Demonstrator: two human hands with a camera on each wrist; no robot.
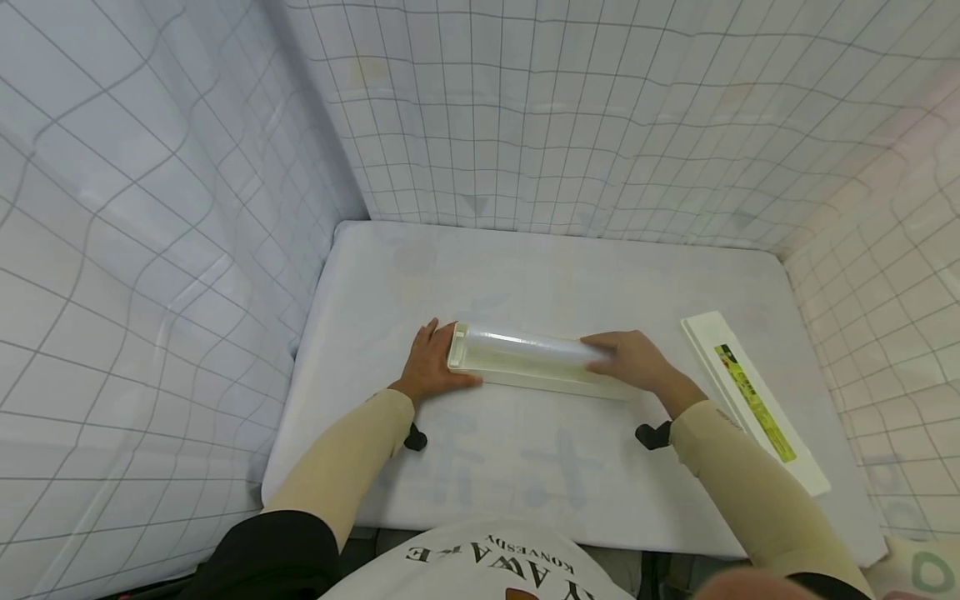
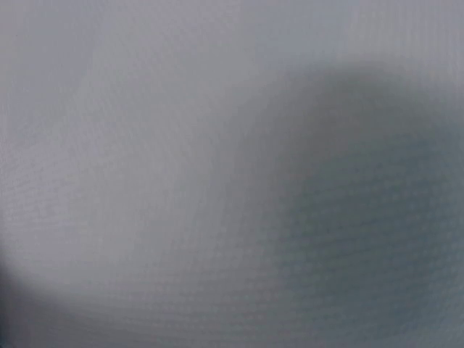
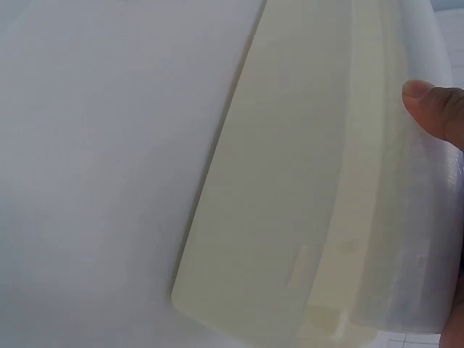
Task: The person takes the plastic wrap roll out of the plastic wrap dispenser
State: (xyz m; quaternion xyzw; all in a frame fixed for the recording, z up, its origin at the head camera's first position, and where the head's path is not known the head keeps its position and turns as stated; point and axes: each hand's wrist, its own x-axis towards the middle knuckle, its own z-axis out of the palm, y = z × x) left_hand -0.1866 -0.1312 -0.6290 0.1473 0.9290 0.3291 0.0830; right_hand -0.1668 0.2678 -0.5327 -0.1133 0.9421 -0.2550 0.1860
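Note:
A long cream dispenser box [image 1: 525, 377] lies on the table with a roll of cling film [image 1: 517, 340] in it. My left hand [image 1: 433, 364] holds the box's left end, thumb along the front side and fingers toward the back. Around the right part of the roll, my right hand [image 1: 633, 360] grips the film. In the right wrist view its thumb [image 3: 431, 105] presses on the clear film, beside the box's smooth cream face [image 3: 283, 181]. The left wrist view gives only blurred pale cloth and a dark shadow.
A long cream lid [image 1: 753, 400] with a yellow-green label lies slantwise at the table's right side. White cloth covers the table [image 1: 525, 267]. Grid-patterned sheets [image 1: 570, 125] hang at the back and both sides.

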